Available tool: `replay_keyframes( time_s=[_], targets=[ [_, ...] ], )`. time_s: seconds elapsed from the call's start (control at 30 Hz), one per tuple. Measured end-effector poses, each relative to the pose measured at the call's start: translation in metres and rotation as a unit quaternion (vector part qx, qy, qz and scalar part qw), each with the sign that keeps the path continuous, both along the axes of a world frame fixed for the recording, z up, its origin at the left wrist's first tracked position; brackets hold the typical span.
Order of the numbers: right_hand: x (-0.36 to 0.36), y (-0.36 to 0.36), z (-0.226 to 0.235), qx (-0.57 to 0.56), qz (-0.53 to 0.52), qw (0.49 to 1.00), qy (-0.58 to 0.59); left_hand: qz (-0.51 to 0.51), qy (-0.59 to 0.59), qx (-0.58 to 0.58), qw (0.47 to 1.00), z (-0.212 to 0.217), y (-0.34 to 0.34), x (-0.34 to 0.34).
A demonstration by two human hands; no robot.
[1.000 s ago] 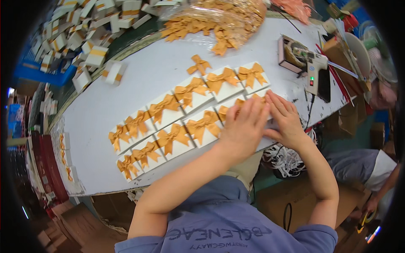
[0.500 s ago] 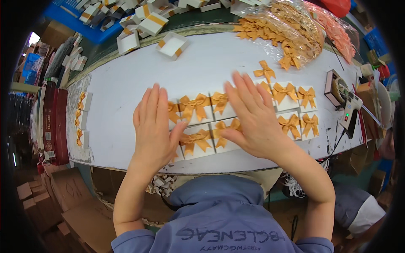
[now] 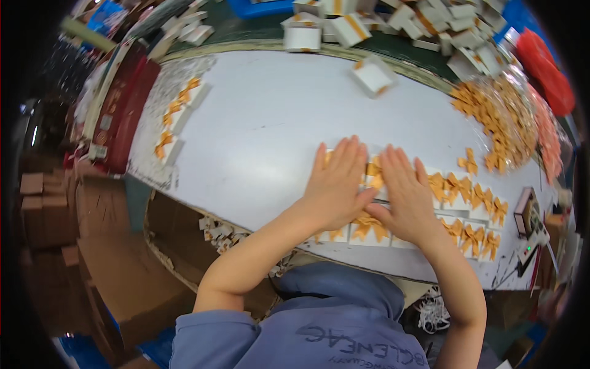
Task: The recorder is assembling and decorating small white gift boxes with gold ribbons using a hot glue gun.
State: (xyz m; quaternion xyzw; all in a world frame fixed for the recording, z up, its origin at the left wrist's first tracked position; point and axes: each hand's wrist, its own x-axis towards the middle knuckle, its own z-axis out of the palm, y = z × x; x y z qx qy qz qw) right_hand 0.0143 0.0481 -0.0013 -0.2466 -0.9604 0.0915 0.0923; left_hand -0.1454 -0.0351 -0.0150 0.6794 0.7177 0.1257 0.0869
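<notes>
My left hand (image 3: 337, 187) lies flat with fingers stretched out over the left end of a block of small white gift boxes (image 3: 367, 240) set in two rows, each topped by a gold ribbon bow. Close beside it, my right hand (image 3: 409, 203) rests palm down on the same boxes, fingers extended and the thumb toward the left one. Neither hand grips anything. Part of the boxes and bows is hidden under my palms. More bow-topped boxes (image 3: 473, 240) continue to the right. A loose gold bow (image 3: 468, 162) lies just beyond the back row.
Three bow-topped boxes (image 3: 178, 117) stand at the table's left end. An open white box (image 3: 373, 75) sits near the far edge, before a heap of white boxes (image 3: 424, 24). Bagged gold bows (image 3: 507, 123), pink bows (image 3: 546, 132) and a glue gun (image 3: 533, 245) are at the right.
The whole view has swung, so the table's contents appear farther right. My hands have come closer together over the boxes and both remain flat.
</notes>
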Motion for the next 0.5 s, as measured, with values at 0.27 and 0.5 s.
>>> replay_keyframes(
  time_s=[0.27, 0.5],
  targets=[
    [-0.001, 0.003, 0.005, 0.012, 0.008, 0.999, -0.044, 0.178, 0.133, -0.003, 0.975, -0.012, -0.024, -0.130],
    [-0.001, 0.002, 0.007, -0.001, 0.018, 0.999, -0.044, 0.176, 0.176, 0.025, 0.968, -0.013, 0.052, -0.260]
  ],
)
